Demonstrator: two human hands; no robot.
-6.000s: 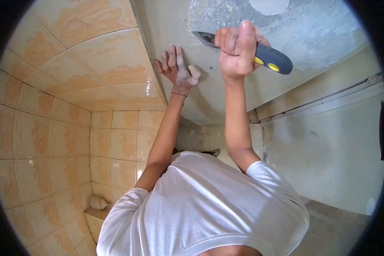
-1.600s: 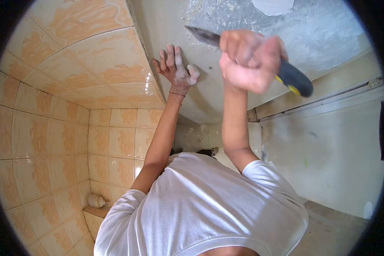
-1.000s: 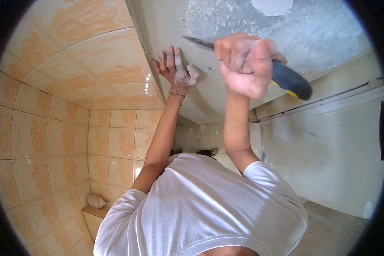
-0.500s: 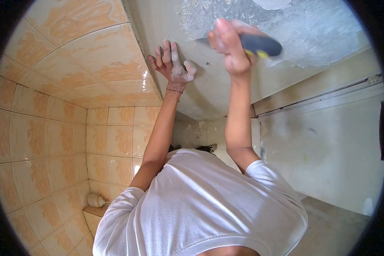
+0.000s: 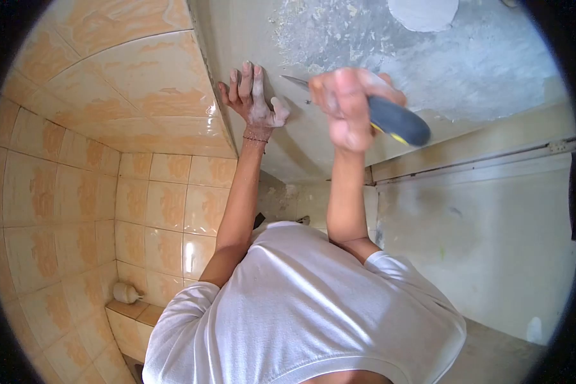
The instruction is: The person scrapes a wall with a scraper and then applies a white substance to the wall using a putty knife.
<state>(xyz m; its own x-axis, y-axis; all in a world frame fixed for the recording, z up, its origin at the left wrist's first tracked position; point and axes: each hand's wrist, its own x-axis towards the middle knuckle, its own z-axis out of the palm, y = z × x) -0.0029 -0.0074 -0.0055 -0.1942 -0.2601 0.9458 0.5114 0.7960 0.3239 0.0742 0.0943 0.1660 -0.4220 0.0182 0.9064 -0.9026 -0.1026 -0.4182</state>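
My right hand (image 5: 349,105) is wrapped round the thick dark handle of a scraper (image 5: 400,121), which has a yellow stripe. Its thin metal blade points left from my fist and shows nearly edge-on; whether the tip touches the wall I cannot tell. Flat on the painted wall (image 5: 294,141), left of the scraper, rests my left hand (image 5: 256,105) with its fingers spread and coated in white dust. Beyond my right hand lies a rough grey patch (image 5: 339,38) with flaked paint, and a smooth white spot (image 5: 422,13) is near the top.
Glossy orange-and-cream tiles (image 5: 128,83) cover the wall on the left, their edge close to my left hand. A pale round container (image 5: 127,293) sits on a tiled ledge (image 5: 131,310) at lower left. On the right is a pale panel (image 5: 473,237) below a long rail (image 5: 467,168).
My right hand has come down toward my body with the scraper, and the blade shows more clearly. My left hand stays on the wall. The view has shifted slightly.
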